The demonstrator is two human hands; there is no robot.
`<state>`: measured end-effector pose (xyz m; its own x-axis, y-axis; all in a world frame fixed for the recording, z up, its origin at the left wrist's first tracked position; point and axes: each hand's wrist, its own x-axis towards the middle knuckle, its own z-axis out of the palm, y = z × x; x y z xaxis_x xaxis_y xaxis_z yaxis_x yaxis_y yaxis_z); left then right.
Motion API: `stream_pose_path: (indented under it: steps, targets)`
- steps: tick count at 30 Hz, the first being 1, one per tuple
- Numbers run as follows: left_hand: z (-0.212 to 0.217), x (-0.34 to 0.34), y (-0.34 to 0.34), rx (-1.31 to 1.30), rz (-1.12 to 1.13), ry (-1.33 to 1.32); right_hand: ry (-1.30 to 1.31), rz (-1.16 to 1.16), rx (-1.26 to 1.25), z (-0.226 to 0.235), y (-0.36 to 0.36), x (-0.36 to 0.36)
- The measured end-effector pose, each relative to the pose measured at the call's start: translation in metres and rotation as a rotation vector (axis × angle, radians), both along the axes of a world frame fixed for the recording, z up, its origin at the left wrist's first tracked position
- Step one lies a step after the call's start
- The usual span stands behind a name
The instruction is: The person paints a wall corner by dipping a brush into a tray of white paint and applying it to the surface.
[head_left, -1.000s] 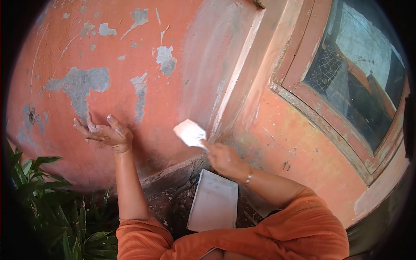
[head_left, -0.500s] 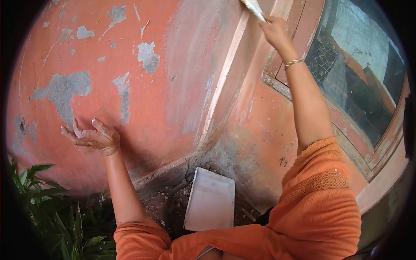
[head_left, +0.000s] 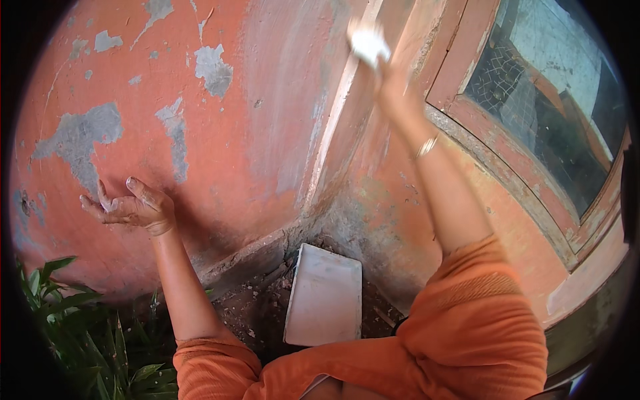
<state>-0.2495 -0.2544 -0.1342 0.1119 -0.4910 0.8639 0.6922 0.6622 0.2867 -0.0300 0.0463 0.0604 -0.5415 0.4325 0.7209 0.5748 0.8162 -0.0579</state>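
My right hand (head_left: 393, 90), blurred by motion, is closed round a paintbrush (head_left: 371, 45) smeared white. The brush is up against the narrow corner strip (head_left: 333, 123) of the wall, which looks lighter than the paint beside it. A bracelet (head_left: 427, 146) circles my right wrist. Before the salmon-coloured wall (head_left: 220, 147), my left hand (head_left: 137, 208) is raised with its fingers apart and loosely bent. White smears show on its fingertips, and it holds nothing. Whether it touches the wall I cannot tell.
A white rectangular tray (head_left: 325, 293) tilts in the corner on the debris-strewn ground (head_left: 257, 310). Grey patches (head_left: 80, 140) show where wall paint has peeled. Leafy plants (head_left: 80, 333) grow at the lower left. A wood-framed window (head_left: 540, 173) fills the upper right.
My right hand has come down and left with the brush along the corner strip. The view has shifted slightly; my left hand keeps its pose.
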Motion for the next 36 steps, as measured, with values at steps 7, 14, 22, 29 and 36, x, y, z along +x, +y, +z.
stream_pose_path:
  steps: [7, 14, 22, 29, 36]
  targets:
    - [0.009, 0.006, 0.008, 0.007, -0.042, -0.002, -0.475, 0.074, -0.36, -0.241, -0.007, 0.062]
    - [0.008, 0.01, 0.008, -0.059, 0.041, 0.019, -0.063, 0.257, -0.424, -0.177, 0.014, 0.087]
    - [0.012, 0.008, 0.013, -0.081, 0.06, 0.031, 0.45, 0.574, -0.008, -0.028, 0.07, 0.033]
    - [0.001, -0.004, 0.005, -0.15, 0.248, -0.006, 0.341, 0.399, -0.269, -0.241, 0.049, 0.027]
    - [0.005, -0.002, 0.006, -0.178, 0.342, -0.074, 0.082, 0.395, -0.702, -0.354, 0.044, 0.082]
